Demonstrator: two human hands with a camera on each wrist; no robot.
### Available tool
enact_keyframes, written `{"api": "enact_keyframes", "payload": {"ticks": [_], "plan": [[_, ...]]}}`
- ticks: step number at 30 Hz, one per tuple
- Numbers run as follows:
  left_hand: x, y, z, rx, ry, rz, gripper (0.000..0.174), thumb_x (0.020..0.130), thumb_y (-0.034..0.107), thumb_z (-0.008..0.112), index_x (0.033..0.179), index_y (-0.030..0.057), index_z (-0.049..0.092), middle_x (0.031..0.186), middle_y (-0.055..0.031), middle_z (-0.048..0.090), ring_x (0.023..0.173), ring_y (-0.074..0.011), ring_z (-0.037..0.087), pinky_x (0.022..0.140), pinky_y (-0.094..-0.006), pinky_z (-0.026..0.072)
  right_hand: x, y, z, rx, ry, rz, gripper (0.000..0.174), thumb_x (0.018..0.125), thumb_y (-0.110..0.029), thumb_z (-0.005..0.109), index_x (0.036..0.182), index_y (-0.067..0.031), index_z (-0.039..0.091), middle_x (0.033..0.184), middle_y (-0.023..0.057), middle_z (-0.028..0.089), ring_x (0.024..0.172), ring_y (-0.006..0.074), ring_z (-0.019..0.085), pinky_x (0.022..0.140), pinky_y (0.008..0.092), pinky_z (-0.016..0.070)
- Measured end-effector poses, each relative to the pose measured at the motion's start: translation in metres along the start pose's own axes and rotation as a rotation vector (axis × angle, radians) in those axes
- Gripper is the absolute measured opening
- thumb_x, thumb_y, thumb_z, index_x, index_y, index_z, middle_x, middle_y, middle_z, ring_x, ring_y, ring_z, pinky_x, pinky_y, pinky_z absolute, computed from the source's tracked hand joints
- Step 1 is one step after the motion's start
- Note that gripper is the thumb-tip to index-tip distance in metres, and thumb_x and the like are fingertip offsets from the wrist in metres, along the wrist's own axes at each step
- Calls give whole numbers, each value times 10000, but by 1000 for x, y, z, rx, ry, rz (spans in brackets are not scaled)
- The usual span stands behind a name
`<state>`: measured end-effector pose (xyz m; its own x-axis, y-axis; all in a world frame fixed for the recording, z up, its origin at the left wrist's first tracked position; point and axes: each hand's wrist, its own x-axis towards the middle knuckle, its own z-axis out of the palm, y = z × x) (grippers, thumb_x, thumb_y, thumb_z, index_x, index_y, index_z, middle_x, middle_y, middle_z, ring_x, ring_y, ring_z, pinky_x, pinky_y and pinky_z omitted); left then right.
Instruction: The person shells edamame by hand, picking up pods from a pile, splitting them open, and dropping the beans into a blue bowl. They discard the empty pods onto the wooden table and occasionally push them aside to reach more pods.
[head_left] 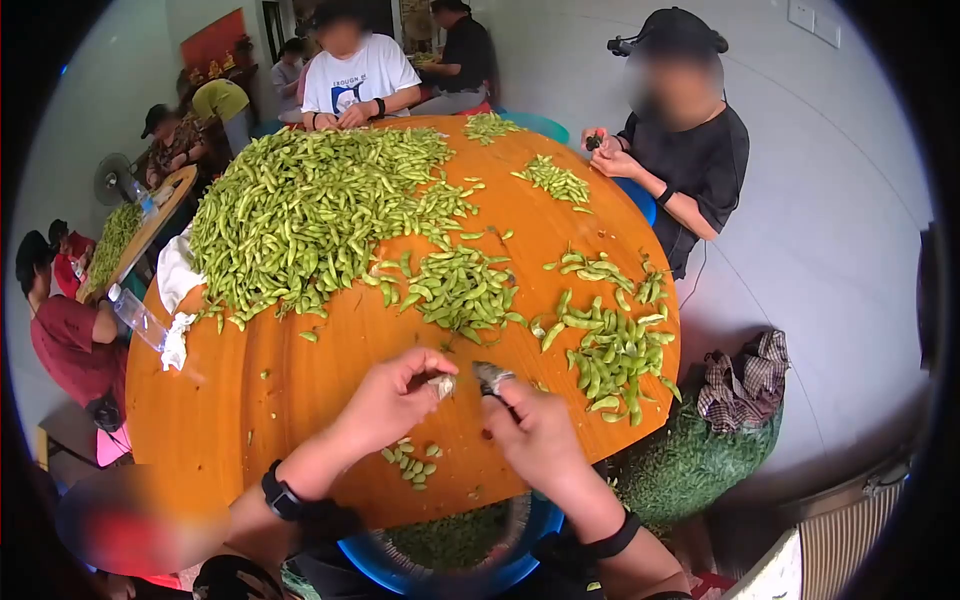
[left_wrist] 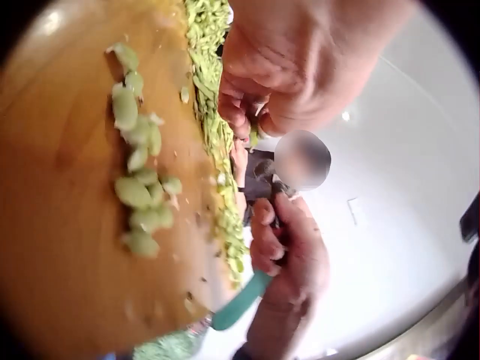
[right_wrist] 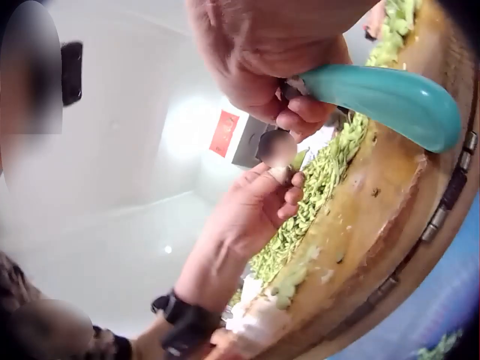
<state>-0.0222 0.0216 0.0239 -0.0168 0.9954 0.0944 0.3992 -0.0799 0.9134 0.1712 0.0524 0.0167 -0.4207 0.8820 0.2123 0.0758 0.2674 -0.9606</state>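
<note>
My left hand [head_left: 385, 400] is held over the near part of the round wooden table [head_left: 350, 345], thumb and fingers pinching a green bean pod [right_wrist: 298, 160]. Something whitish covers the thumb tip [right_wrist: 280, 174]. To its right, my right hand [head_left: 540, 440] grips a tool with a teal handle [right_wrist: 390, 97]; a grey metal end [head_left: 490, 376] points towards the left hand. The fingers hide the tool's middle, so I cannot tell its kind. Below the left hand lie several shelled green beans [left_wrist: 133, 191] on the wood. Pods form a small heap [head_left: 460, 290] just beyond both hands.
A large mound of pods [head_left: 300, 210] covers the far left; another heap [head_left: 620, 360] lies right. A bottle [head_left: 138, 320] and white tissue [head_left: 175, 342] stand at the left edge. Below the near edge is a blue tub [head_left: 550, 518], with a full green sack [head_left: 700, 455] at right. People sit around.
</note>
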Motion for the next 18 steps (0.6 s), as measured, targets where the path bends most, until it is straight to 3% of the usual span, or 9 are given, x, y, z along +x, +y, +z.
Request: {"api": "enact_keyframes", "payload": {"ticks": [2,3,4,6,8,10,12,13,18], "plan": [[-12,0,1,-443,-20,-210,133,919,65,610,1051,44,608,823,31,607,635,-37,518,542,-193,411,-3,-3,9,-205,-82,-170,65,875,-40,580,889,15,547,673,184,533,527,306,524,519,375,428],[-16,-7,1,-617,14,-253,107,907,63,632,1013,63,628,865,-2,640,647,-65,546,548,-202,422,-7,-5,15,-188,-60,-172,102,871,-46,584,837,14,509,688,208,517,553,371,512,520,397,416],[-20,-10,5,-622,18,-251,107,907,63,632,1013,63,628,865,-2,640,647,-65,546,548,-202,422,-10,-5,18,-192,-64,-173,102,871,-46,584,837,14,509,688,208,517,553,371,512,520,397,416],[-24,-15,16,-1025,193,-355,130,913,53,612,1042,42,618,857,-20,640,653,-83,551,576,-213,445,-16,-5,22,-263,-59,-193,78,879,-47,578,862,10,527,682,204,529,556,358,526,526,386,425],[-23,-19,14,-1013,187,-300,141,917,80,625,1052,43,612,887,-31,650,659,-93,564,586,-210,465,-15,-10,20,-223,-52,-136,69,885,-49,572,874,9,537,670,196,537,551,328,538,526,377,429],[-20,-21,4,-828,69,-107,185,910,51,620,1095,60,612,932,-42,663,725,-96,607,616,-224,500,-12,-15,15,-185,-46,-76,62,892,-51,566,887,8,546,658,188,544,546,299,551,525,369,433],[-22,-23,5,-687,64,-105,233,916,35,603,1148,46,594,924,-35,657,725,-91,599,624,-224,499,-7,-19,10,-75,-112,124,62,904,-54,556,927,3,564,625,149,540,528,196,559,507,334,431],[-24,-25,5,-539,60,-104,280,922,19,586,1201,31,576,916,-28,650,726,-85,591,632,-224,497,-6,-17,10,-94,-146,142,80,912,-65,554,954,-2,579,626,84,545,509,109,533,481,291,418],[-29,-29,15,-109,120,165,423,866,-44,565,1278,52,545,845,-55,612,673,-127,593,605,-257,502,-4,-23,16,-4,-234,274,101,924,-83,552,982,-16,600,658,27,571,490,75,516,465,252,414]]}}
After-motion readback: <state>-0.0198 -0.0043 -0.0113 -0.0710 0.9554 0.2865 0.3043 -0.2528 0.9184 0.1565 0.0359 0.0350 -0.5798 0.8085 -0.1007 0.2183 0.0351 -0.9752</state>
